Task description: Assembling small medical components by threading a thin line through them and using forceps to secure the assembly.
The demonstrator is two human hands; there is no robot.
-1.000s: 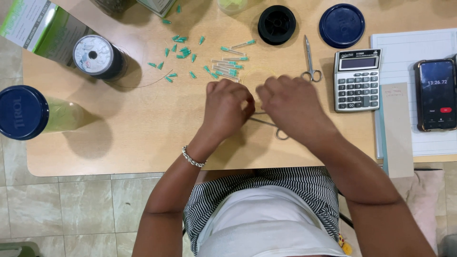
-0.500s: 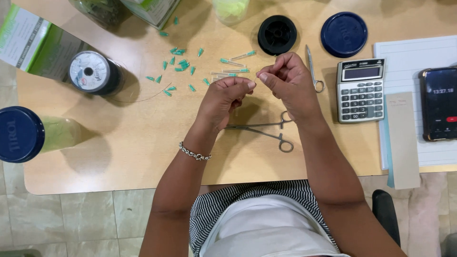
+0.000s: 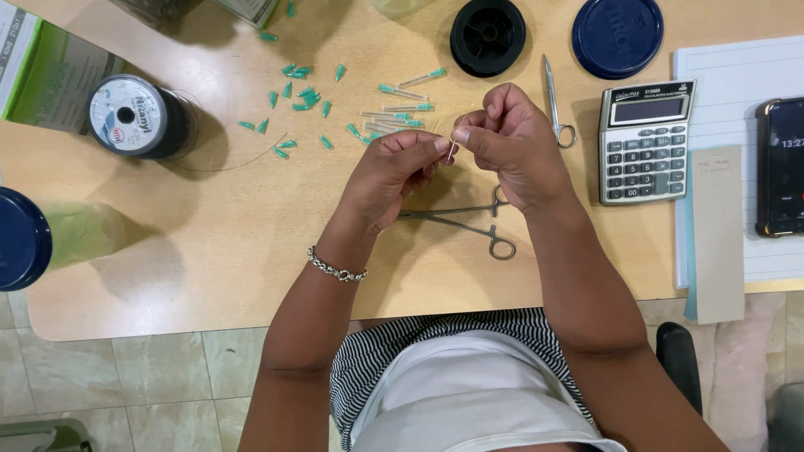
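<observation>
Above the wooden table (image 3: 209,251), left hand (image 3: 389,176) and right hand (image 3: 515,146) fingers pinching a thin needle (image 3: 453,151), forceps (image 3: 469,222) beneath

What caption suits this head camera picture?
Both hands, left and right, pinch a thin needle above forceps.

Needle (image 3: 452,151) pinched between left hand (image 3: 394,172) and right hand (image 3: 515,146): too thin to tell tip or eye; any thread on it can't be made out. Forceps (image 3: 469,224): jaw end hidden under left hand. Phone (image 3: 783,167) cut by right edge. Blue jar (image 3: 18,238) cut by left edge. Green box (image 3: 33,59) cut at top-left corner. Yellow-green container (image 3: 402,7) cut by top edge. Notepad (image 3: 745,67) runs off right edge, partly covered by the phone.
</observation>
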